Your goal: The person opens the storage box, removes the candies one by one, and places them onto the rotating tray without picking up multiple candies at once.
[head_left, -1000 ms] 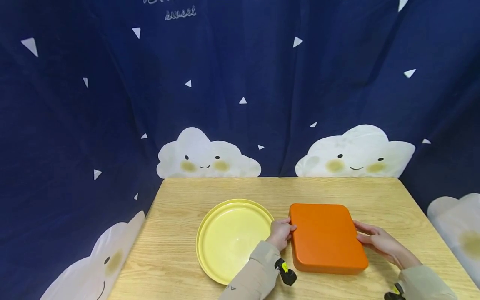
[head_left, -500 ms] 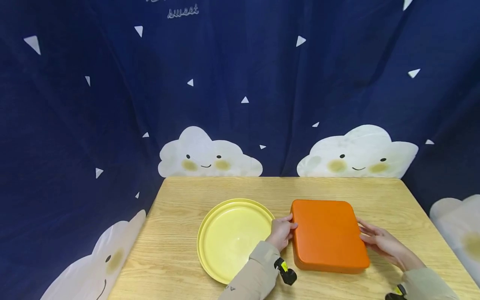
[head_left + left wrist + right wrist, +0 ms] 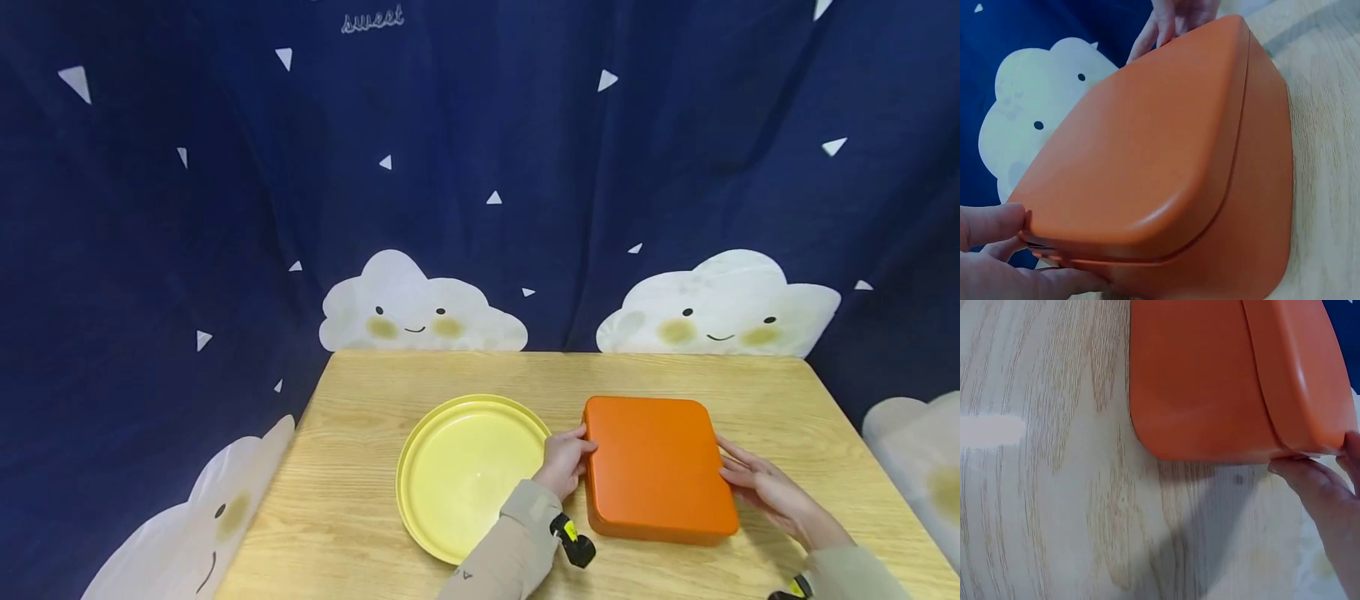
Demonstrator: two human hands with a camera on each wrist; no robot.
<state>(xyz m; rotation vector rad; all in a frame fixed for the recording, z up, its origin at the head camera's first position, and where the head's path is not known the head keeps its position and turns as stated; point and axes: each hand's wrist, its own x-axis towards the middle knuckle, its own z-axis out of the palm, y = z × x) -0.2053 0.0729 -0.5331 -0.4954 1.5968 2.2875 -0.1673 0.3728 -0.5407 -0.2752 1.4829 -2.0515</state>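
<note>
On the table lies a square orange box [image 3: 652, 471] with rounded corners and a smooth lid [image 3: 1129, 144]. A seam runs below the lid along the near side. My left hand [image 3: 564, 462] grips the lid's left edge, thumb over the rim and fingers lower on the side. Beside those fingers, the left wrist view shows a small dark gap [image 3: 1040, 245] under the lid. My right hand [image 3: 772, 496] touches the right side with fairly straight fingers. Its fingertips [image 3: 1282, 467] sit at the lid's seam in the right wrist view. The box's inside is hidden.
A round yellow tray [image 3: 472, 479] with a raised rim lies left of the box, close to my left hand and sleeve. The wooden table [image 3: 360, 417] ends at the back against a dark blue curtain [image 3: 450, 125] printed with clouds and triangles.
The lid's far edge has risen slightly, while its near edge stays about in place. Both hands keep to their sides of the box. The head view has shifted a little.
</note>
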